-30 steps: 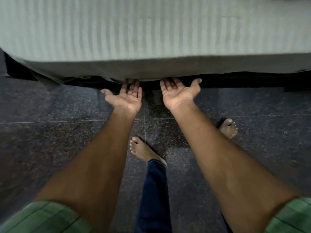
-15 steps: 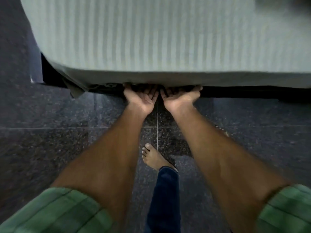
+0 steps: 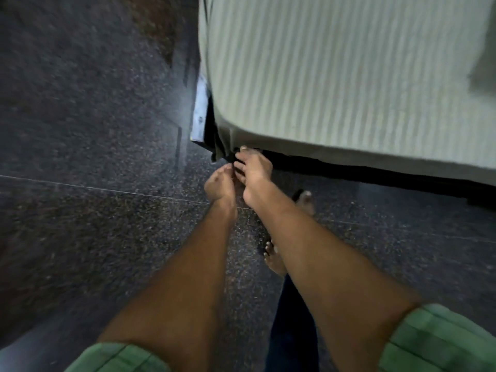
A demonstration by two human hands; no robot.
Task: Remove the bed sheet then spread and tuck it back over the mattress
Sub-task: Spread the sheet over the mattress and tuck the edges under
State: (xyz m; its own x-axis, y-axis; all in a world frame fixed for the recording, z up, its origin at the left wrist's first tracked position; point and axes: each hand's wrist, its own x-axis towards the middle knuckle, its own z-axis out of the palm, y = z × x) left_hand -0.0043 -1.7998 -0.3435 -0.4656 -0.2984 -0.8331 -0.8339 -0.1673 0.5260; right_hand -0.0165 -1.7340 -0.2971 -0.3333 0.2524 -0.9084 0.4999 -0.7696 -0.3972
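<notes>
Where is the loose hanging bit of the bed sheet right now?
In the head view, the loose sheet flap hangs at the mattress corner, just left of the right hand and above the left hand.

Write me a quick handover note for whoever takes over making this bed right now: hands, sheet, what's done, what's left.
Left hand: fingers curled, just below the bed's near corner; blur hides whether it holds cloth.
Right hand: fingers reach up to the lower edge of the mattress at that corner; grip unclear.
Bed sheet: striped, spread flat over the mattress top, with a loose fold hanging at the corner.
Done: sheet spread; the near side looks tucked along the dark bed base.
Left: tuck the hanging corner fold, then check the other sides, which are out of view.
</notes>
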